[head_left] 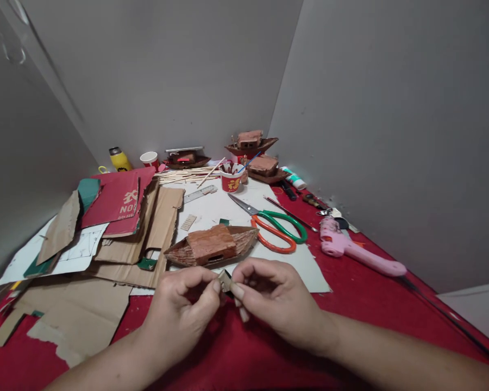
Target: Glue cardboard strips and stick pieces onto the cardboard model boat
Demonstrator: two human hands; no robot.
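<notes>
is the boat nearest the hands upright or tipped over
Upright: the boat rests on its hull, with its roof facing up.

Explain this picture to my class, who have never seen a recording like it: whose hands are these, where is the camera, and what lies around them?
No machine appears here. The left hand and right hand are a person's bare hands, seen from a camera worn on that person's head, facing forward and down. Both hands pinch a small piece, which looks like cardboard. Just beyond them, a brown model boat sits on white paper. Scissors with green and orange handles lie to its right, and a pink glue gun farther right. Cardboard sheets are on the left. Toward the back are wooden sticks, a red paper cup and three more boats.
</notes>
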